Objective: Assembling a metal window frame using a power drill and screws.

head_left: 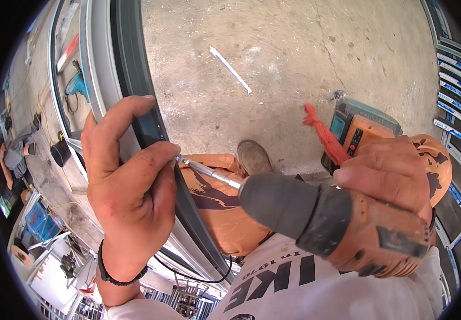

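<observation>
An orange and black cordless drill (342,229) is gripped in my right hand (387,170), its chuck turned left. From the chuck runs a long silver bit (206,168), whose tip meets the dark grey face of a metal frame (134,64). My left hand (129,170) bends around this frame, one finger reaching over its far face. A left fingertip sits right at the bit's tip; whether a small screw is there I cannot make out. A red cloth strip (324,133) hangs by the drill's battery base (358,130).
A white strip (230,69) lies on the concrete floor (273,37). My shoe (254,156) stands below the drill. At the right are racks of blue-and-white profiles (459,90). Beyond the frame are a teal power tool (77,84) and another person (20,152). A black cable (198,278) loops near the frame.
</observation>
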Motion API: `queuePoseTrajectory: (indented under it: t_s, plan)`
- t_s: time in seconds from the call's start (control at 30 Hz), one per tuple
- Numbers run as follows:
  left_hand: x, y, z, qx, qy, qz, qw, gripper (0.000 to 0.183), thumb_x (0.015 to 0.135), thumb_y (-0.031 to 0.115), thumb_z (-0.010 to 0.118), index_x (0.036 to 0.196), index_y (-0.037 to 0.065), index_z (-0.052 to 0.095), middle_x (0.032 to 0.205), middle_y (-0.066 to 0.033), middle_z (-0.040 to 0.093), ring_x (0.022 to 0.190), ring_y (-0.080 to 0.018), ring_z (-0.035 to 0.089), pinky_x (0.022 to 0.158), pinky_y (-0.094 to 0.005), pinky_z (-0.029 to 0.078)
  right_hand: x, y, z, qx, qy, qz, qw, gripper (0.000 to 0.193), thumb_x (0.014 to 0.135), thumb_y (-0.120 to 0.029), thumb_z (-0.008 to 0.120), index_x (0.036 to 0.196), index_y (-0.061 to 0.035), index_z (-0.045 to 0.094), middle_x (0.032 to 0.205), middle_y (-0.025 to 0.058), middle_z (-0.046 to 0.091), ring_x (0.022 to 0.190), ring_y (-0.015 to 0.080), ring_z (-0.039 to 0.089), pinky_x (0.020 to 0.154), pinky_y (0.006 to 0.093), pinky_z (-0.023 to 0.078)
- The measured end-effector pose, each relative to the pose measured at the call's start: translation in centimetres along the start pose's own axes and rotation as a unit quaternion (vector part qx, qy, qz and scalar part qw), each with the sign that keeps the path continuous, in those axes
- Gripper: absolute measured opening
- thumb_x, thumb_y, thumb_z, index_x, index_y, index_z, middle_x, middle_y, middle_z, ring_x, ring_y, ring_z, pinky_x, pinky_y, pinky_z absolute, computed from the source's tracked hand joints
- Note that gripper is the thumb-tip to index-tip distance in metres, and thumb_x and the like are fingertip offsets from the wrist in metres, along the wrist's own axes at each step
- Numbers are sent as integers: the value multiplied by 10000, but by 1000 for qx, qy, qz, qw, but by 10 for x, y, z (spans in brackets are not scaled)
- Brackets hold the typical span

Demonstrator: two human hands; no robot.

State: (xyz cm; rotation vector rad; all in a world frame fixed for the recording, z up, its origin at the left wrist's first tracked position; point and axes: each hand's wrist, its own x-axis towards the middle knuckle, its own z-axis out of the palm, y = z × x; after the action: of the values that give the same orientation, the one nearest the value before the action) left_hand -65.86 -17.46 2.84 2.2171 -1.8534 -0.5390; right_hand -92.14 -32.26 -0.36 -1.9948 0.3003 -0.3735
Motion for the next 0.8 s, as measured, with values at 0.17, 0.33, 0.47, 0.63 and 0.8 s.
queuePoseTrajectory:
  t_s: [0.17, 0.33, 0.47, 0.63, 0.8]
  plan:
    - [-3, -2, 0, 18, 0, -5, 1000, 225, 656, -104, 600, 836, 0, 685, 1263, -183, 566, 1228, -337, 504, 1048, -394, 354, 2, 8, -1, -22, -45, -53, 997, 362, 684, -192, 730, 970, 21, 669, 749, 138, 672, 553, 251, 625, 483, 332, 465]
    - [-8, -13, 1, 11, 20, 45, 999, 295, 738, 33, 658, 1034, 25, 664, 1326, -203, 539, 1267, -350, 491, 1047, -416, 368, 3, 8, 0, -28, -30, -57, 998, 318, 721, -140, 716, 999, 6, 671, 802, 137, 689, 563, 249, 637, 472, 316, 472]
    - [-24, -42, 8, -173, 196, -3, 965, 952, 726, 647, 721, 1393, 26, 447, 1418, -218, 452, 1304, -319, 457, 1080, -430, 344, -4, 15, 6, -57, 0, -72, 996, 326, 707, -153, 727, 999, -9, 718, 785, 74, 690, 519, 156, 579, 440, 259, 412]
    - [-25, -90, -36, -151, -149, -121, 970, 1055, 557, 723, 737, 1250, -50, 548, 1216, -209, 596, 1148, -348, 566, 1007, -393, 388, 2, 6, 0, -15, -25, -44, 999, 353, 741, -154, 713, 1057, 1, 694, 828, 111, 701, 576, 207, 626, 508, 291, 461]
    - [-2, -111, -22, -166, -246, -99, 950, 964, 435, 561, 783, 1162, -37, 576, 1072, -185, 621, 984, -362, 600, 931, -352, 434, 1, 6, -1, 46, -60, 24, 997, 355, 782, -136, 693, 1098, 25, 668, 875, 145, 709, 646, 252, 672, 584, 314, 508]
